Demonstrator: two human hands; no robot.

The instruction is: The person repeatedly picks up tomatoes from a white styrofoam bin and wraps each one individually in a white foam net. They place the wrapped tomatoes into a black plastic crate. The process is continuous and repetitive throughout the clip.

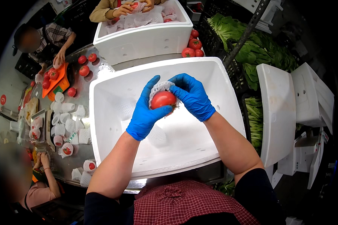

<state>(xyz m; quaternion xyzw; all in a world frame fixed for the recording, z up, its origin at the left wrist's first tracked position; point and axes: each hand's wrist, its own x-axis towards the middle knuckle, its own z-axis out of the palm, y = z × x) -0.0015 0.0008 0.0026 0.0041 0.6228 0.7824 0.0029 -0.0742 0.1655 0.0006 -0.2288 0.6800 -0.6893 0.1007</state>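
My left hand [146,112], in a blue glove, holds a red tomato [163,99] from the left, its thumb across the lower front. A white foam net sleeve [161,86] wraps the tomato's top and left side; the tomato's front is bare. With bent fingers, my right hand [192,95], also blue-gloved, pinches the net's edge at the upper right. Both hands are over a large white foam box [214,60]. Inside the box, faint netted shapes show at the left and near the lower middle; whether they are net sleeves I cannot tell.
Beyond stands another foam box [140,42] of netted tomatoes, where a person handles one. On the left metal table lie loose net sleeves [69,125], tomatoes [84,71] and an orange scale [62,81], with two people beside it. Crates of leafy greens [256,53] and foam lids [278,115] stand right.
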